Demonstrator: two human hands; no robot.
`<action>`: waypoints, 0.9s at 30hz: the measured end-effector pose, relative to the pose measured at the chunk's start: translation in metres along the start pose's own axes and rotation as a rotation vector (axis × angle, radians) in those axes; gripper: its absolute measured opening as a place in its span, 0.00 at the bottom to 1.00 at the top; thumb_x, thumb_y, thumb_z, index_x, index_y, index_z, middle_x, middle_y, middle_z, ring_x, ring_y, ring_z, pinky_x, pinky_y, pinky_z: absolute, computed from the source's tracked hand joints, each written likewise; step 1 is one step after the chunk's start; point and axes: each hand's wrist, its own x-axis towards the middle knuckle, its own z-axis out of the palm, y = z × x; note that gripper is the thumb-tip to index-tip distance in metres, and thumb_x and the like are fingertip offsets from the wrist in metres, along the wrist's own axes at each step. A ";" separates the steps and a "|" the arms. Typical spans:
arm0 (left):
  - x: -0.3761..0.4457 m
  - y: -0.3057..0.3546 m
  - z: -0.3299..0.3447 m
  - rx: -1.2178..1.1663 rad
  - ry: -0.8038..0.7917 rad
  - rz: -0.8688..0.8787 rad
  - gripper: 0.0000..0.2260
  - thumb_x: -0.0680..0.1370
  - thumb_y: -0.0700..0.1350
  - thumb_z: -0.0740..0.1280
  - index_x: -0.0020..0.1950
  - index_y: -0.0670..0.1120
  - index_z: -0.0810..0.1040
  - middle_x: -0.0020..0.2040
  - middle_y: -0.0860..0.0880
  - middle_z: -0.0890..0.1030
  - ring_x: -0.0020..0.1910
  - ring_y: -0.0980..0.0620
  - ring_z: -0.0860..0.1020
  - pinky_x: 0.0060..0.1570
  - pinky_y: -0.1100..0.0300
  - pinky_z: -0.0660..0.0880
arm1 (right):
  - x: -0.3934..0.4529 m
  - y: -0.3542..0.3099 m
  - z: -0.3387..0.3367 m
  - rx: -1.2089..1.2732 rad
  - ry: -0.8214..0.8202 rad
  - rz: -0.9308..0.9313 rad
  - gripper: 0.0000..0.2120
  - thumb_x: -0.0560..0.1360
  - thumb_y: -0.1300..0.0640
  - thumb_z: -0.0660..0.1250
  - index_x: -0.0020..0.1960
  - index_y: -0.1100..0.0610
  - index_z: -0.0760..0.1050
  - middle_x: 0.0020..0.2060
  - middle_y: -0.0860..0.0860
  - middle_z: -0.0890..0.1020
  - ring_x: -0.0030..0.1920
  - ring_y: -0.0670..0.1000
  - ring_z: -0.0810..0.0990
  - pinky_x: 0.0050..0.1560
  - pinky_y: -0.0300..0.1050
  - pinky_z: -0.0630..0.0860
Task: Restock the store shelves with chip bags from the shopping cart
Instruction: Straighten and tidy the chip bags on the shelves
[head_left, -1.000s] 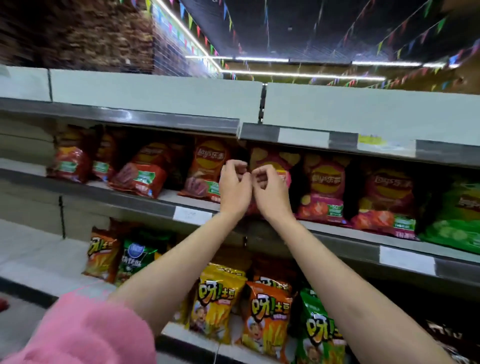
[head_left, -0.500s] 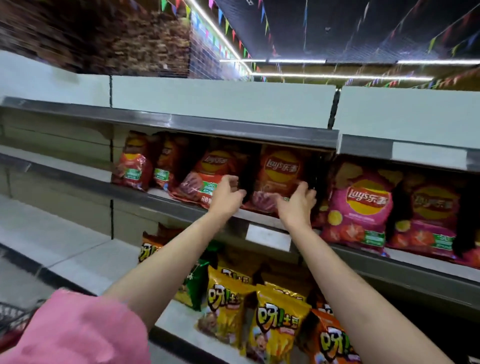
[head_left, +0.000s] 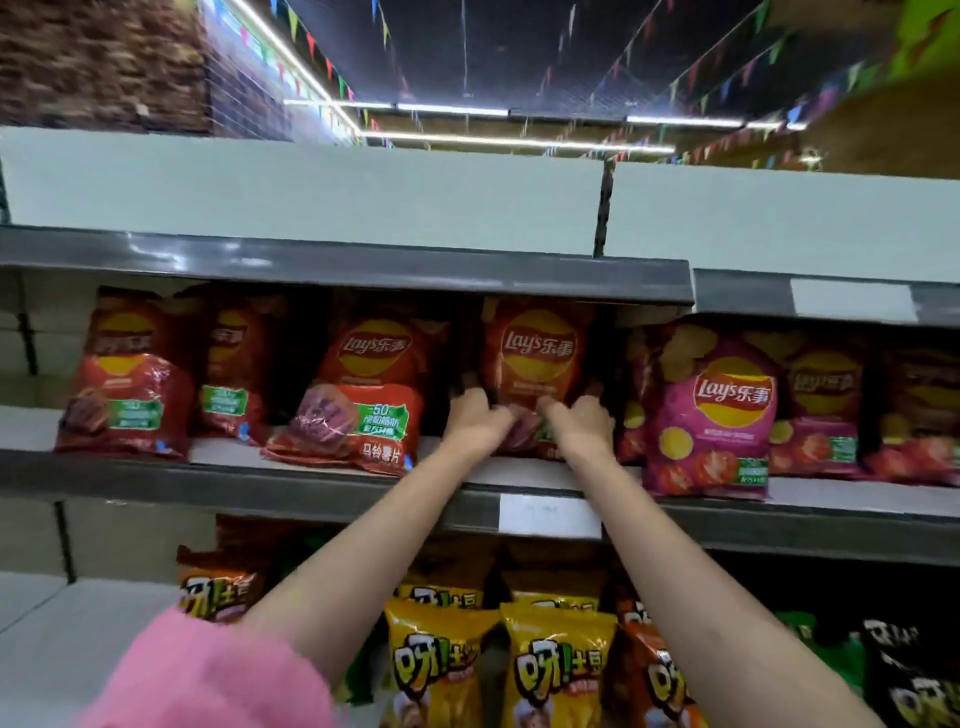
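Pink fuzzy sleeve (head_left: 208, 675) sits at the bottom left, closest to the camera, and both bare forearms reach up and away from there. Just past them, on the lower shelf, there's a bunch of yellow bags (head_left: 556, 670) with cartoon lettering, an orange one on each side, and some green and black ones off to the right.

Above that runs the grey edge of the middle shelf (head_left: 322, 501) with a blank white price tag (head_left: 549, 515) stuck on it, between the two arms.

Both hands are up on that shelf. The left hand (head_left: 475, 418) and right hand (head_left: 582, 423) are curled around the bottom part of an orange-red chip bag (head_left: 535, 353), one on each lower corner, thumbs in toward the middle. The bag stands upright on the shelf, its top just under the shelf above.

To its left, a red chip bag (head_left: 363, 400) leans back, and two more red ones stand further left. To its right is a pink chip bag (head_left: 711, 410), touching or nearly touching the right hand, with more bags past it, all a bit blurry.

Way back are ceiling strip lights (head_left: 452, 110) and strings of coloured flags.
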 end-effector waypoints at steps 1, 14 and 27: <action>0.002 -0.001 0.003 0.018 0.008 0.017 0.35 0.70 0.53 0.74 0.71 0.38 0.66 0.67 0.37 0.72 0.64 0.39 0.72 0.61 0.56 0.69 | 0.000 0.001 0.000 -0.001 0.013 -0.003 0.29 0.76 0.49 0.65 0.69 0.67 0.65 0.65 0.64 0.71 0.67 0.64 0.66 0.67 0.53 0.66; -0.004 0.002 -0.001 0.022 0.014 0.062 0.16 0.76 0.40 0.69 0.60 0.33 0.73 0.57 0.37 0.78 0.57 0.40 0.77 0.54 0.56 0.72 | 0.003 0.005 0.004 0.001 0.045 -0.058 0.24 0.75 0.57 0.68 0.67 0.66 0.67 0.58 0.62 0.77 0.59 0.62 0.76 0.59 0.51 0.74; -0.011 0.005 -0.004 0.099 -0.017 0.078 0.21 0.77 0.37 0.65 0.68 0.35 0.66 0.66 0.37 0.72 0.64 0.39 0.72 0.62 0.56 0.68 | 0.004 0.005 0.007 -0.094 -0.001 -0.029 0.28 0.73 0.58 0.68 0.69 0.65 0.64 0.61 0.64 0.75 0.62 0.64 0.72 0.61 0.54 0.73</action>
